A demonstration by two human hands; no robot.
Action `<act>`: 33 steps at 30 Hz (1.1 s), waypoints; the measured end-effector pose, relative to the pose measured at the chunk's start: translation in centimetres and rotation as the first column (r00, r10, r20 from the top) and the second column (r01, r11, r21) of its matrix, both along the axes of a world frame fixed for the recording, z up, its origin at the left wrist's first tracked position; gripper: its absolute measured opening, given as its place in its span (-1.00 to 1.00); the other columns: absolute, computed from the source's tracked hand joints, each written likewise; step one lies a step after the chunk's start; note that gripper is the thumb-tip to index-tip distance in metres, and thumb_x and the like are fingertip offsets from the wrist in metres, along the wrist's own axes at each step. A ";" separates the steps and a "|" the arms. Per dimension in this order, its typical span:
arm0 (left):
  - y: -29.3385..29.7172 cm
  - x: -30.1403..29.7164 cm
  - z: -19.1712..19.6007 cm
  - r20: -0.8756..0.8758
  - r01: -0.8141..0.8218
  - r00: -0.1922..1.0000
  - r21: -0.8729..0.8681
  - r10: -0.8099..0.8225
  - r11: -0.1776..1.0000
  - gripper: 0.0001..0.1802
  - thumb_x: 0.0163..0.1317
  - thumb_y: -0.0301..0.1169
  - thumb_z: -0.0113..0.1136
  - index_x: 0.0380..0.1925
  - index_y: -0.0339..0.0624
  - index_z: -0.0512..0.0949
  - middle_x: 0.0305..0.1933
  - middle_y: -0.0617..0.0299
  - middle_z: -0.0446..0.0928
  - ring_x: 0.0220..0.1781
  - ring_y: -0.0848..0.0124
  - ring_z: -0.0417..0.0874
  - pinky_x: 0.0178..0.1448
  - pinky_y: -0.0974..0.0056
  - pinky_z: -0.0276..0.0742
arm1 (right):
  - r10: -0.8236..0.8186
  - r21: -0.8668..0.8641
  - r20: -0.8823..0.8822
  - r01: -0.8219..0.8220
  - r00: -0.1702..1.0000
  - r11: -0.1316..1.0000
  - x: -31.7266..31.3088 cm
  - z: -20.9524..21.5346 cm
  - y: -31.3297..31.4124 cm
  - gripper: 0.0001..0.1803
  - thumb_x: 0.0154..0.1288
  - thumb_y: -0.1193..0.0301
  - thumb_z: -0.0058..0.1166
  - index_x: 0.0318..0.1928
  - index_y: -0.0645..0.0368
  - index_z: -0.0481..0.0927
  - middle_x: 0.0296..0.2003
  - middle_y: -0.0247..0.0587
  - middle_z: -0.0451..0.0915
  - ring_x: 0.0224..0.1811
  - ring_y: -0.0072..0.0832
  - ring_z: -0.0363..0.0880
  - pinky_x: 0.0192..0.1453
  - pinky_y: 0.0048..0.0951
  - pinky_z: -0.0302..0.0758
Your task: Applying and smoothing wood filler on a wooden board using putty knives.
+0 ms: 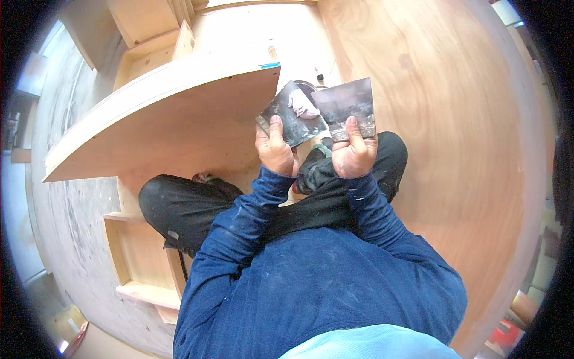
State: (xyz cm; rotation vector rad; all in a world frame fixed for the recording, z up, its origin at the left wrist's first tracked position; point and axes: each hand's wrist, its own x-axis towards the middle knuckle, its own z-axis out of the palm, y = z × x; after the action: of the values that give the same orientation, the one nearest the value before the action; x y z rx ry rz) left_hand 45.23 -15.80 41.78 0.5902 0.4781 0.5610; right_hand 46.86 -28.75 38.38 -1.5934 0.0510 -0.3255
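My left hand [276, 149] grips a square, dark, smeared scraper plate [280, 113] by its near corner, thumb on top. A lump of pinkish-white putty [304, 105] sits on the far right part of that plate. In my right hand [355, 151] is a second flat, square scraper [344, 100], grey with worn, whitish smears, held at its near edge with the thumb on top. Its left edge is close to the putty and the left plate; whether they touch, I cannot tell. Fingers under both plates are mostly hidden. Behind the plates, a round container [306, 86] is partly covered.
A curved-looking wooden panel [179, 119] with a blue mark at its corner rises left of my hands. Another large wooden panel [442, 155] stands at my right. Open wooden boxes lie at lower left [122, 254] and upper left. A small dark-capped item [320, 78] is beyond the plates.
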 end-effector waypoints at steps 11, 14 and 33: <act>1.0 -0.2 -1.8 -0.083 -0.035 0.995 0.291 0.062 0.956 -0.73 0.39 -0.49 -0.02 0.04 -0.34 0.48 -0.08 0.16 0.59 -0.10 0.43 0.60 0.05 0.33 0.49 | 0.431 -0.159 -0.178 -0.458 0.885 0.875 -2.0 1.6 -0.6 -0.56 0.32 0.74 -0.13 0.19 0.30 0.48 -0.01 -0.14 0.61 0.05 -0.49 0.55 0.12 -0.47 0.44; 2.1 -0.2 -2.1 -0.024 0.043 0.999 0.292 -0.037 0.955 -0.73 0.42 -0.53 -0.08 0.07 -0.32 0.43 -0.01 0.15 0.56 -0.02 0.41 0.58 0.12 0.29 0.51 | 0.581 -0.644 -0.205 -0.556 0.788 0.526 0.4 0.0 -4.1 -0.44 0.17 0.81 -0.19 0.21 0.31 0.47 0.03 -0.06 0.62 0.11 -0.38 0.57 0.20 -0.42 0.43; 8.6 -6.6 -6.3 -0.184 0.306 0.940 0.080 -0.288 0.949 -0.60 0.42 -0.38 -0.06 0.20 -0.29 0.35 0.10 0.08 0.51 0.08 0.25 0.60 0.12 0.20 0.56 | 0.416 -0.418 -0.728 -0.833 0.546 0.361 20.9 -13.0 -12.9 -0.28 -0.01 0.77 -0.19 0.24 0.09 0.50 0.05 0.03 0.62 0.08 -0.32 0.59 0.22 -0.40 0.45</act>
State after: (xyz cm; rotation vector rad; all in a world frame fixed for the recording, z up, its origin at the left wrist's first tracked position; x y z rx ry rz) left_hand 38.63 -7.19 35.50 0.8026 0.5104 0.2483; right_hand 67.76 -41.66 25.39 -2.3275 -0.3846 0.8918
